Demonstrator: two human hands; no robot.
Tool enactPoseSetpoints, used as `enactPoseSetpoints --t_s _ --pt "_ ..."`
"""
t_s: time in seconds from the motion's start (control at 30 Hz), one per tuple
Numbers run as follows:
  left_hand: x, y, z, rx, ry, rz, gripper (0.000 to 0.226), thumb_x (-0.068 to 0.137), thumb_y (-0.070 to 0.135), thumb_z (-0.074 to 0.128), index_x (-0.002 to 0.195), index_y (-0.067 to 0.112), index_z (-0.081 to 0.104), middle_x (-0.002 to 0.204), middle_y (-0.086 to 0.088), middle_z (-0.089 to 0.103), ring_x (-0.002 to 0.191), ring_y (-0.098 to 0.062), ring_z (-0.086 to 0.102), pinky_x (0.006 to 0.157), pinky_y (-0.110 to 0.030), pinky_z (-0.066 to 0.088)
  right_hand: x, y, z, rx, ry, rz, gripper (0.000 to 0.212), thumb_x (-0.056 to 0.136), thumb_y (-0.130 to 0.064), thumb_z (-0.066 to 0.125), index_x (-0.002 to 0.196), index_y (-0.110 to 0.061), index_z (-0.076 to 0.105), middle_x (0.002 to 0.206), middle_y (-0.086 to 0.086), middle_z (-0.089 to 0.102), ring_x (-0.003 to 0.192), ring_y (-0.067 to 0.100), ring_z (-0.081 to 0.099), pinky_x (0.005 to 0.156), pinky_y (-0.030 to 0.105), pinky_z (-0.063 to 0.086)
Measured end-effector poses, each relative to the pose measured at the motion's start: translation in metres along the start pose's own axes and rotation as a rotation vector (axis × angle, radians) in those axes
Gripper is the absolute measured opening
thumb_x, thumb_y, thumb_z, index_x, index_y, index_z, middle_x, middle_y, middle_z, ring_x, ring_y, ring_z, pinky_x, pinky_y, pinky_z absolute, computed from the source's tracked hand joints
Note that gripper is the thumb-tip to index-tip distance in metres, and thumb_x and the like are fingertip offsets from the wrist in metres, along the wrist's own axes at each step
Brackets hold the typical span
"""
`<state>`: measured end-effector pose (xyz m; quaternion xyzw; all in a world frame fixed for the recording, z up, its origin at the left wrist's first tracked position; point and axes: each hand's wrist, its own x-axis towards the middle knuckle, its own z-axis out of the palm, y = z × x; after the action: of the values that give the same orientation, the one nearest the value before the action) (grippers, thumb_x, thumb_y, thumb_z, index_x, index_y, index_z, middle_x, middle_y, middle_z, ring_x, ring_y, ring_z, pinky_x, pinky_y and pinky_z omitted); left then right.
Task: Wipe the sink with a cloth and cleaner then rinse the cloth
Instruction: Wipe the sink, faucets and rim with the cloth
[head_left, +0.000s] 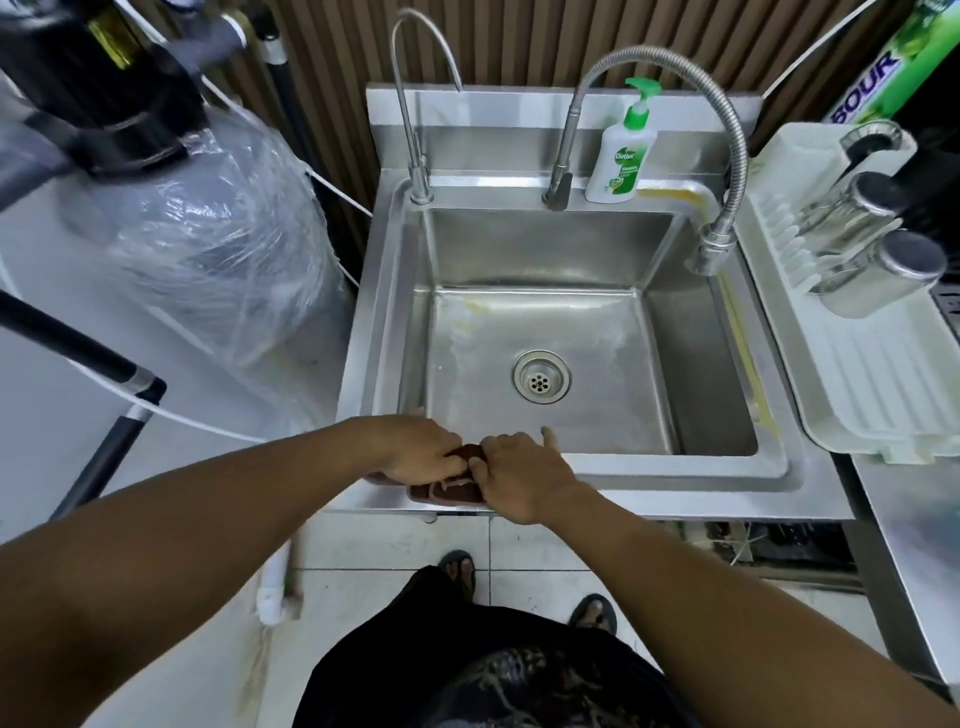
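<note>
At the front rim of the sink (675, 475), the left hand (421, 452) and right hand (519, 478) both pinch a brown cloth (452, 492) lying on that rim. A soap bottle (621, 156) stands on the sink's back ledge.

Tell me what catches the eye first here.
The left hand and right hand grip a brown cloth on the front rim of the steel sink. Behind the basin, a green-capped soap bottle stands on the back ledge, and a flexible faucet arches over to the right edge.
</note>
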<state>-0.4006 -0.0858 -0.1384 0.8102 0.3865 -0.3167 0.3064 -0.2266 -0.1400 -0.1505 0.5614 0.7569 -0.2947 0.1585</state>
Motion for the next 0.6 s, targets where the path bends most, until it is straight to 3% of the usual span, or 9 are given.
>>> enactPoseSetpoints --t_s 0.03,0.1,0.17,0.23,0.37,0.53,0.6 --pt "-0.008 -0.007 0.008 0.056 0.050 0.014 0.046 0.105 0.048 0.022 0.111 0.017 0.055 0.102 -0.002 0.064 0.098 -0.022 0.060 0.117 -0.044 0.026 0.000 -0.009 0.004 -0.004 0.017 -0.026 0.052 0.106 -0.043 0.016 0.141 -0.013 0.041 0.145 0.007 0.048 0.139 0.027 0.035 0.119 0.060 0.005" --pt "-0.021 -0.014 0.026 0.147 0.183 0.022 0.054 0.105 0.050 0.017 0.136 0.016 0.045 0.125 -0.003 0.060 0.119 -0.020 0.055 0.124 -0.045 0.001 -0.003 -0.020 0.011 -0.025 0.047 -0.078 0.060 0.106 -0.042 0.013 0.159 -0.013 0.012 0.165 0.003 0.018 0.153 0.025 0.008 0.119 0.061 -0.005" --pt "-0.032 -0.016 0.050 0.224 0.302 -0.010 0.074 0.102 0.057 0.004 0.156 0.009 0.022 0.154 -0.009 0.039 0.145 -0.023 0.033 0.124 -0.046 -0.007 -0.010 -0.023 0.017 -0.075 0.079 -0.132 0.062 0.106 -0.044 0.008 0.160 -0.018 -0.008 0.168 -0.003 -0.009 0.154 0.021 -0.015 0.118 0.061 -0.013" --pt "-0.037 -0.013 0.076 0.249 0.450 -0.033 0.085 0.100 0.061 -0.006 0.159 0.003 0.013 0.165 -0.014 0.021 0.155 -0.027 0.011 0.123 -0.045 -0.007 -0.019 -0.020 0.023 -0.129 0.115 -0.173 0.062 0.106 -0.045 0.007 0.159 -0.020 -0.013 0.167 -0.006 -0.017 0.152 0.021 -0.021 0.117 0.062 -0.015" --pt "-0.029 0.006 0.106 0.231 0.653 -0.065 0.075 0.106 0.054 0.010 0.155 0.000 0.027 0.163 -0.017 0.027 0.154 -0.030 0.015 0.120 -0.049 0.007 -0.033 -0.001 0.036 -0.210 0.207 -0.201 0.063 0.105 -0.048 0.007 0.160 -0.021 -0.006 0.167 -0.007 -0.011 0.153 0.025 -0.017 0.116 0.064 -0.014" --pt "-0.009 0.059 0.101 0.228 0.727 -0.041 0.070 0.105 0.051 0.023 0.153 0.001 0.034 0.161 -0.018 0.030 0.152 -0.032 0.021 0.120 -0.052 0.009 -0.055 0.049 0.044 -0.264 0.308 -0.220 0.064 0.103 -0.049 0.015 0.158 -0.018 0.025 0.166 -0.003 0.019 0.154 0.032 0.009 0.116 0.070 0.001" --pt "0.006 0.088 0.091 0.229 0.744 -0.007 0.069 0.103 0.051 0.028 0.151 0.002 0.038 0.159 -0.018 0.034 0.151 -0.032 0.026 0.120 -0.051 0.009 -0.071 0.078 0.046 -0.266 0.301 -0.168 0.063 0.104 -0.049 0.019 0.157 -0.017 0.029 0.165 -0.002 0.023 0.154 0.033 0.013 0.116 0.070 0.001"
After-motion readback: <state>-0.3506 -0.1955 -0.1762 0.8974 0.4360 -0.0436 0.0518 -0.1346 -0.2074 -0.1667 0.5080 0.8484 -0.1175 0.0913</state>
